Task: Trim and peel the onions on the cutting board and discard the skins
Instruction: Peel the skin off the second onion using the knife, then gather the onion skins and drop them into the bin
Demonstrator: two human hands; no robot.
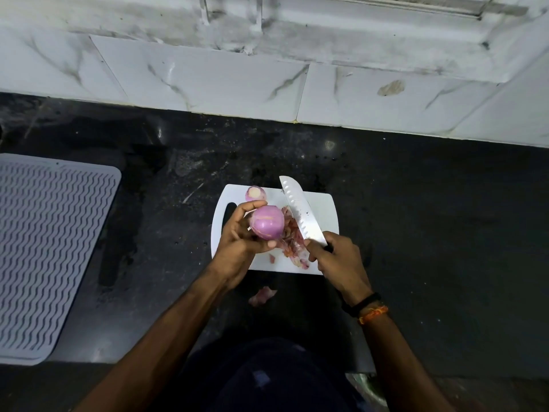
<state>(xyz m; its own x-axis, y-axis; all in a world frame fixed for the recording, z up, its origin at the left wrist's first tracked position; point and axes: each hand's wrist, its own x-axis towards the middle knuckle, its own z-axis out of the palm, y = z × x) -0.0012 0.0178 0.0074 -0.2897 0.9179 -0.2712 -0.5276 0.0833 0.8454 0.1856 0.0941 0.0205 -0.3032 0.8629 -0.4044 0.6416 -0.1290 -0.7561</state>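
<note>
- Dark clothing of the person's torso fills the bottom of the view, both forearms reaching forward from it over the black counter (416,203).
- Left of everything, a grey ribbed mat (44,248) lies at the counter's left edge, well apart from the work.
- Left hand (237,239) is curled around a peeled onion (266,223), lifted over the left half of the white cutting board (323,209); fingers wrap its underside and left side.
- Behind it, near the board's far-left corner, a second peeled onion (255,193) rests cut face up.
- Between the hands, a heap of skins (292,239) lies mid-board; one loose skin scrap (262,295) sits on the counter just off the near edge.
- Right hand (335,257) is closed on the handle of a knife (300,209), whose blade points away toward the far edge, just right of the held onion.
- Judgement: the onion sits left of the blade, so any further trim likely brings the blade leftward.
</note>
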